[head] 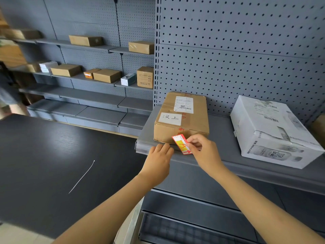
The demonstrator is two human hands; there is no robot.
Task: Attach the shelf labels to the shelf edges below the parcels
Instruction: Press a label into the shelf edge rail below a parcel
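The grey shelf (pixel 223 138) carries a white carton (pixel 274 131) at 3 o'clock and a brown parcel (pixel 182 118) at 12 o'clock of both hands. The left grip (pixel 159 160) has its fingers bent onto the shelf edge (pixel 142 149) below the parcel. The right grip (pixel 204 152) is clamped, thumb and fingertips, on the red-and-yellow shelf label (pixel 181 143). The label is tilted at that grip's 9 o'clock, above the edge and between the two grips.
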